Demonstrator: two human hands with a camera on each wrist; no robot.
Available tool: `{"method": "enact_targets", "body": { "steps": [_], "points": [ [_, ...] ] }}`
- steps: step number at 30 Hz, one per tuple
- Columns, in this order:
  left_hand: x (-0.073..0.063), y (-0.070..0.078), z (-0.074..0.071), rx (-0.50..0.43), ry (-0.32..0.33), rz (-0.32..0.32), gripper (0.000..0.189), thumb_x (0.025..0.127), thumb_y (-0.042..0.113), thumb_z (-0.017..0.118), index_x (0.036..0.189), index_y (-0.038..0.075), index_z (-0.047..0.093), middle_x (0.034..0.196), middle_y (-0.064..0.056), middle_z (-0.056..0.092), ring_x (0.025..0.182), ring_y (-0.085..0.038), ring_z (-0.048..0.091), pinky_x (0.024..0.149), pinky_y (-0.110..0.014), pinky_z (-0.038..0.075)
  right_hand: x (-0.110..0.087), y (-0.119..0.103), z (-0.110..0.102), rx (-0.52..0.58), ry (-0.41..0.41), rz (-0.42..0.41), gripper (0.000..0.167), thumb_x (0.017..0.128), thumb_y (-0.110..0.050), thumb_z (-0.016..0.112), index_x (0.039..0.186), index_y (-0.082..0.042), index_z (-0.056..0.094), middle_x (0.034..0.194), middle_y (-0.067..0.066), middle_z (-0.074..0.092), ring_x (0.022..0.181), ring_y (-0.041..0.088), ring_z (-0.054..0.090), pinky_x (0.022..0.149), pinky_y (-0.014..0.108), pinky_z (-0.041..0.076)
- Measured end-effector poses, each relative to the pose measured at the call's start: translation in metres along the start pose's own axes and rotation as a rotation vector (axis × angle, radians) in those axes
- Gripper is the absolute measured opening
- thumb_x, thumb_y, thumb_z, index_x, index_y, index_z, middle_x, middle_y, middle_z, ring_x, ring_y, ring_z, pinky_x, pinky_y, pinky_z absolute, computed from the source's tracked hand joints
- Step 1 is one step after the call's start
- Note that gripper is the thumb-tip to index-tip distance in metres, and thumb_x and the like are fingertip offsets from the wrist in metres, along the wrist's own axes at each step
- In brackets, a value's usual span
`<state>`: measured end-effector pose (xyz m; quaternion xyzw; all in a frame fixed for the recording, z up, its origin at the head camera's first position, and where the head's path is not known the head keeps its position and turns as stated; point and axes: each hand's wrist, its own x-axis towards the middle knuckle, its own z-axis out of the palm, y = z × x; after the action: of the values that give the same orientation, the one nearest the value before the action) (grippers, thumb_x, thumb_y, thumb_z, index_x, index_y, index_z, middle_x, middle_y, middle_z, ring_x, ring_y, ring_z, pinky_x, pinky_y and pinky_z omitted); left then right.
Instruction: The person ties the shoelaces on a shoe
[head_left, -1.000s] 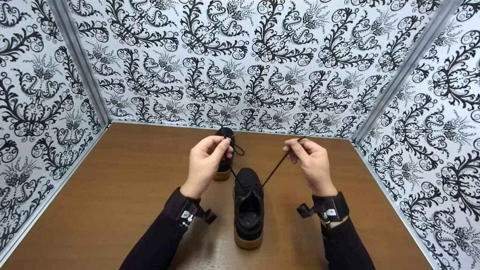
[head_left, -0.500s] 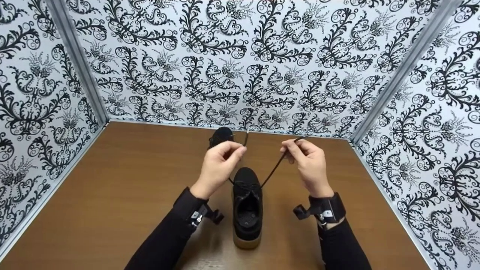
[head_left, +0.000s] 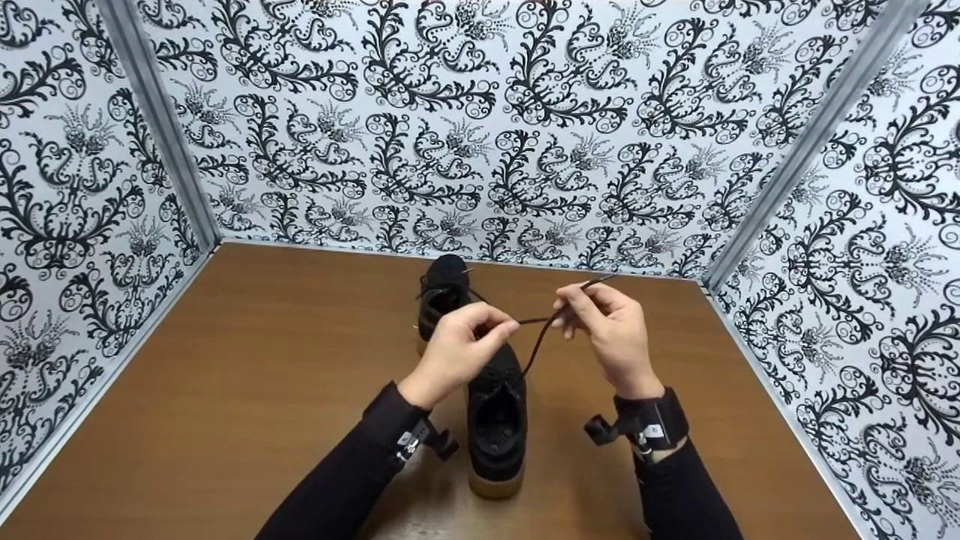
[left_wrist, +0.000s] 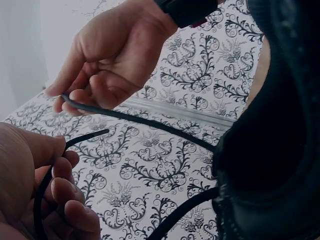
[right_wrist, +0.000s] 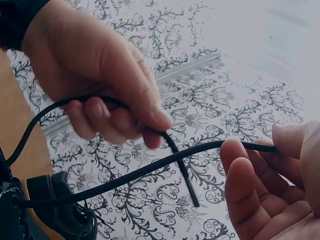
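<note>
A black lace-up shoe (head_left: 496,461) with a gum-coloured sole stands on the table, its heel towards me. Above its toe, my left hand (head_left: 454,352) pinches one shoelace (right_wrist: 188,182) between thumb and fingers; the loose tip sticks out to the right. My right hand (head_left: 616,334) pinches the other shoelace (left_wrist: 150,122), which rises from the shoe's right side, with its end pointing up and right. Between the hands the two laces cross in the head view. Part of the shoe's toe is hidden behind my left hand.
A second black shoe (head_left: 448,271) stands farther back, slightly left, partly covered by my left hand. The brown table (head_left: 262,360) is bounded by white walls (head_left: 480,150) with a black scroll pattern and grey corner posts.
My left hand has moved right and a little nearer, bringing its lace across to the other one. The right hand has shifted slightly left, and its lace now hangs slacker.
</note>
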<state>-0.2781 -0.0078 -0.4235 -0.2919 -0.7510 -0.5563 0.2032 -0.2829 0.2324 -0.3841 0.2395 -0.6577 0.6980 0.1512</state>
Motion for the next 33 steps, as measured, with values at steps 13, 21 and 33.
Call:
{"method": "enact_targets", "body": {
  "steps": [13, 21, 33],
  "points": [
    [-0.004, 0.001, 0.008, 0.024, -0.087, -0.013, 0.011, 0.106, 0.017, 0.079, 0.104, 0.008, 0.084, 0.099, 0.000, 0.079, 0.089, -0.013, 0.069, 0.083, -0.032, 0.056, -0.001, 0.001, 0.003, 0.150, -0.023, 0.050, 0.029, 0.112, -0.009, 0.068, 0.116, 0.019, 0.071, 0.098, 0.016, 0.077, 0.076, 0.021, 0.075, 0.064, 0.027, 0.059],
    [-0.004, -0.002, 0.011, 0.000, -0.114, -0.026, 0.011, 0.106, 0.016, 0.079, 0.106, 0.007, 0.084, 0.101, -0.001, 0.080, 0.092, -0.014, 0.072, 0.086, -0.033, 0.058, -0.002, 0.002, 0.007, 0.192, -0.026, 0.056, 0.027, 0.112, -0.008, 0.067, 0.116, 0.018, 0.072, 0.099, 0.017, 0.076, 0.078, 0.022, 0.076, 0.064, 0.028, 0.060],
    [-0.004, -0.006, 0.013, -0.053, -0.148, -0.035, 0.012, 0.105, 0.018, 0.081, 0.108, 0.007, 0.085, 0.097, 0.002, 0.078, 0.087, -0.011, 0.068, 0.080, -0.029, 0.055, -0.001, 0.003, 0.009, 0.220, -0.051, 0.048, 0.024, 0.113, -0.007, 0.065, 0.118, 0.015, 0.073, 0.101, 0.017, 0.077, 0.081, 0.023, 0.077, 0.067, 0.029, 0.062]
  ]
}}
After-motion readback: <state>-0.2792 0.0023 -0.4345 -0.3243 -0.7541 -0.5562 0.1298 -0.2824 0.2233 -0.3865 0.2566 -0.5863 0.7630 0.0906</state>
